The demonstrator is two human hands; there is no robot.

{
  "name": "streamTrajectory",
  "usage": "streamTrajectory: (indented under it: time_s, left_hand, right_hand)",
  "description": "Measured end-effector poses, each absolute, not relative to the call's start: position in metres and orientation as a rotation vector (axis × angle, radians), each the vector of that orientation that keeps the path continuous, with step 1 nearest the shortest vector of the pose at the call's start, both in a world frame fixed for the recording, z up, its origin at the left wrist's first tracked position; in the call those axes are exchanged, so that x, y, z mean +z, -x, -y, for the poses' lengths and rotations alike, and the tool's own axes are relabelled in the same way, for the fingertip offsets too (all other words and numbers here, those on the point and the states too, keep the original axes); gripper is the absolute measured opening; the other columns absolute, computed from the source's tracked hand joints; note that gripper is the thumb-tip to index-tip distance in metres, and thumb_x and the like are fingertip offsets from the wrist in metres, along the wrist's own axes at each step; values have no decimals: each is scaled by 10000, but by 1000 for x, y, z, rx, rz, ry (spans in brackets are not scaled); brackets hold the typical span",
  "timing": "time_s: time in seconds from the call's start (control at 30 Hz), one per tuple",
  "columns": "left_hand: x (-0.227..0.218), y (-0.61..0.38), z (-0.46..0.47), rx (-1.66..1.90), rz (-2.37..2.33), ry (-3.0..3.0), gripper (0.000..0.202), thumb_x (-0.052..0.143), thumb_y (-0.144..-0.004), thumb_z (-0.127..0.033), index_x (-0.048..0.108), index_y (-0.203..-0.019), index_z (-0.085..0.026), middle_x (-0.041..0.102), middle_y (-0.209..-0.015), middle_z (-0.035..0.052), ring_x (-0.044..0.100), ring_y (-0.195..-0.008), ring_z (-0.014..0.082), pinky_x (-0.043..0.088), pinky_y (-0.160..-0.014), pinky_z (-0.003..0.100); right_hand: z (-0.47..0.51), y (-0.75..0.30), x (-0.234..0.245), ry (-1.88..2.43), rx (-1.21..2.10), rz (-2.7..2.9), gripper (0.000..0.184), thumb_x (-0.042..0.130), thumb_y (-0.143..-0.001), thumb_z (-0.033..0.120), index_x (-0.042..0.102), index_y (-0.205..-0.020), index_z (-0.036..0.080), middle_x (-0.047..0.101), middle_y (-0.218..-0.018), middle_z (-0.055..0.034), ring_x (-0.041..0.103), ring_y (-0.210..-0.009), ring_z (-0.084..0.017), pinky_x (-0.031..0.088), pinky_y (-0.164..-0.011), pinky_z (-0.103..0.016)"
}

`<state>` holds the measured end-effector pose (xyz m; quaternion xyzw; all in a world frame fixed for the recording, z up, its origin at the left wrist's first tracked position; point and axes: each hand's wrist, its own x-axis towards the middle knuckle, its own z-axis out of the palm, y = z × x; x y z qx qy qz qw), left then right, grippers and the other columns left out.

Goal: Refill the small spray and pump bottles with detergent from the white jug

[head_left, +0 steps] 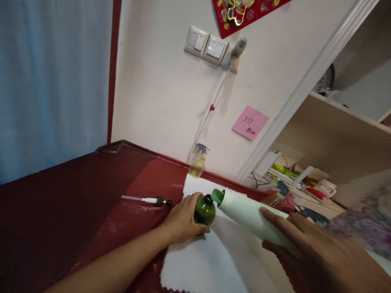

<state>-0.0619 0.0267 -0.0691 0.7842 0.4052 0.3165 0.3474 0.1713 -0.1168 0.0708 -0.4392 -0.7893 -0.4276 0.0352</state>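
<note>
My left hand is wrapped round a small round green bottle that stands on a white cloth. My right hand grips a tall white bottle with an open green flip cap. The white bottle is tilted so that its mouth sits right over the green bottle's open neck. A pump head with a white tube lies on the red table just left of my left hand.
A small clear spray bottle stands at the wall behind the cloth. A pink note, switches and a plugged-in cable hang on the wall. To the right, a shelf holds cluttered items.
</note>
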Motion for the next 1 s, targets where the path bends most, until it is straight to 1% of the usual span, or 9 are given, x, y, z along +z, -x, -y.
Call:
streamTrajectory:
  time_s: [0.13,0.23,0.43,0.7,0.83,1.0]
  left_hand:
    - [-69,62,-26,827,-1044,-2032,938,831,-616,-394,414,-1439,-222,545,-1446,156,500,-1324,380,405,-1099,541]
    - [-69,62,-27,830,-1043,-2030,930,835,-615,-389,418,-1432,-240,547,-1444,147,507,-1314,376,412,-1090,538]
    - [-68,63,-26,828,-1053,-2029,916,837,-621,-379,425,-1426,-230,564,-1426,150,518,-1295,379,424,-1073,540]
    - [-70,63,-27,844,-1041,-2038,935,847,-609,-381,424,-1428,-226,566,-1426,144,520,-1294,379,428,-1071,536]
    - [-69,62,-26,844,-1031,-2039,920,843,-616,-381,426,-1422,-233,568,-1424,140,525,-1292,370,427,-1075,529]
    - [-68,62,-27,833,-1056,-2031,930,851,-607,-401,431,-1418,-230,585,-1391,153,543,-1267,384,441,-1054,539]
  right_hand:
    - [117,-174,68,1391,-1287,2437,395,343,-1025,370,573,-1283,180,745,-887,-108,744,-603,-235,587,-436,-317]
    - [116,-176,67,1401,-1277,2448,398,358,-1019,379,572,-1293,187,731,-877,-96,730,-588,-225,586,-441,-319]
    - [118,-179,66,1422,-1286,2476,394,370,-1011,355,568,-1305,183,706,-856,-84,710,-575,-219,578,-445,-322]
    - [119,-176,69,1396,-1304,2473,390,354,-1007,331,568,-1300,188,702,-837,-82,706,-565,-212,529,-402,-282]
    - [121,-178,68,1419,-1290,2485,393,380,-994,327,562,-1318,200,697,-853,-77,697,-570,-205,522,-409,-281]
    - [121,-179,67,1415,-1279,2473,379,382,-997,325,569,-1303,206,674,-812,-54,668,-534,-181,508,-411,-271]
